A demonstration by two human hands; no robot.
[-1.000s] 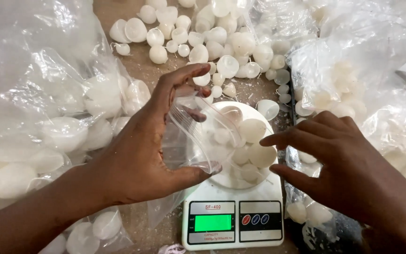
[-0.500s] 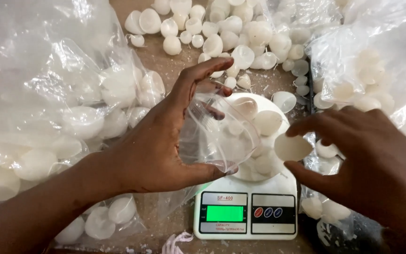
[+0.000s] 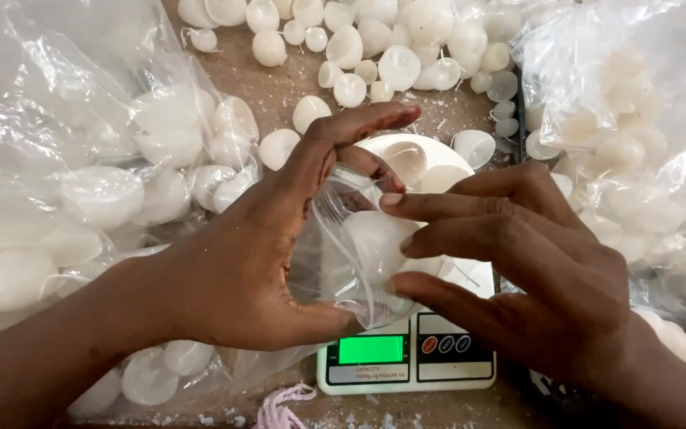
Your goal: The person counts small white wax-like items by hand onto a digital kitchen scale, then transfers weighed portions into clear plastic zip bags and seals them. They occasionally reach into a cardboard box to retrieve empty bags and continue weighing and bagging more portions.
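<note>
My left hand (image 3: 240, 270) grips small clear plastic bag (image 3: 343, 254); right hand (image 3: 533, 278) pinches white dome-shaped wax piece (image 3: 379, 238), blurred through plastic; white digital scale (image 3: 406, 361) centre-frame, half hidden.

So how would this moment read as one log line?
left hand: holds clear bag open | right hand: pushing white candle in | below: scale

Lighting: bright, even and diffuse from above, with only soft, shallow shadows under the left hand (image 3: 240, 262) and right hand (image 3: 533, 278). Glare: white highlights streak the crinkled clear plastic bags of white wax pieces (image 3: 65, 159) at both sides, and the small clear plastic pouch (image 3: 359, 246) between the hands shows glints; the green backlit display of the white digital scale (image 3: 371, 349) glows. Sharpness: centre reasonably crisp, slight softness and compression haze at the frame edges, pale pieces near overexposure.
</note>
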